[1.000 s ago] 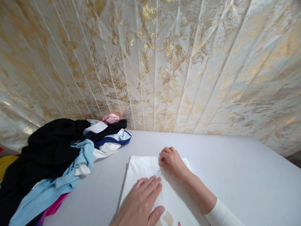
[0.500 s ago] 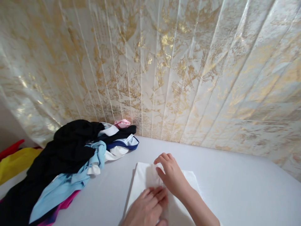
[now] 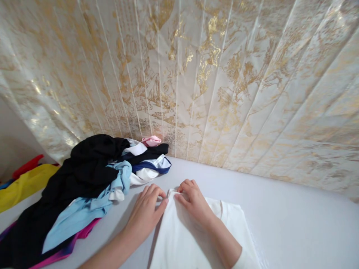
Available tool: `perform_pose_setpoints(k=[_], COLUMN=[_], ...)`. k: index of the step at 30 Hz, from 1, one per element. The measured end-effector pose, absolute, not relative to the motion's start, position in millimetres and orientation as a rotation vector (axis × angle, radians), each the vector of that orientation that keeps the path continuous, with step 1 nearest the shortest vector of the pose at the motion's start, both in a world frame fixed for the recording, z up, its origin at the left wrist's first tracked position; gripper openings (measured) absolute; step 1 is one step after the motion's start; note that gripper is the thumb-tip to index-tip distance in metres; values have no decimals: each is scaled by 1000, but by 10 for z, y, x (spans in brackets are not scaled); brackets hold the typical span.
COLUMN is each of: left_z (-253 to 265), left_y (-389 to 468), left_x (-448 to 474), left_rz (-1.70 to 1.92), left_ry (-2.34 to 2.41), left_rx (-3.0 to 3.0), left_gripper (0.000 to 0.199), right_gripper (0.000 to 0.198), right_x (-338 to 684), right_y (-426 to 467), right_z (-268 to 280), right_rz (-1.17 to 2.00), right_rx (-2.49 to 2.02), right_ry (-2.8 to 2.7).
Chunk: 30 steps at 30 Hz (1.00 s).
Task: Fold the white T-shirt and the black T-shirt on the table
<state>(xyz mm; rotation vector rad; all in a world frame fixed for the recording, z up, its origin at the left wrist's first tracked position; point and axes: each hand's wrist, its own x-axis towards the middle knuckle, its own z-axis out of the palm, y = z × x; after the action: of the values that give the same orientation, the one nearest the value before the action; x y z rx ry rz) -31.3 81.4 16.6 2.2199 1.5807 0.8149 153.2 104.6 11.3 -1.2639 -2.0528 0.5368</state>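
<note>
At six o'clock on the bench (image 3: 297,228), the left hand (image 3: 147,207) and right hand (image 3: 198,205) each have their grip pinched on the white garment (image 3: 179,243) near its eleven-o'clock corner, heaped clothes (image 3: 84,175) lying toward eight.

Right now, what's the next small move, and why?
Probably ease the far-left corner of the white garment gently outward with the left hand: that hand is right at the corner, the right hand is at the far edge close by, and the garment looks creased there.
</note>
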Motion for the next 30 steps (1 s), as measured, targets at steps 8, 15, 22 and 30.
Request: perform_pose_setpoints(k=[8, 15, 22, 30], left_z=[167, 235, 371, 411], left_y=[849, 700, 358, 346], left_x=[-226, -279, -290, -319], left_rz=[738, 471, 105, 4], left_ry=[1362, 1496, 1750, 1774], left_rx=[1887, 1896, 2002, 2105], left_gripper=[30, 22, 19, 28], right_gripper=[18, 14, 9, 29], right_x=[1545, 1511, 1469, 1472], right_y=[975, 968, 961, 957], right_z=[185, 177, 125, 70], right_rz=[898, 761, 664, 694], right_rx=[-1190, -1215, -1284, -1226], right_ry=[-1906, -1985, -2026, -1993])
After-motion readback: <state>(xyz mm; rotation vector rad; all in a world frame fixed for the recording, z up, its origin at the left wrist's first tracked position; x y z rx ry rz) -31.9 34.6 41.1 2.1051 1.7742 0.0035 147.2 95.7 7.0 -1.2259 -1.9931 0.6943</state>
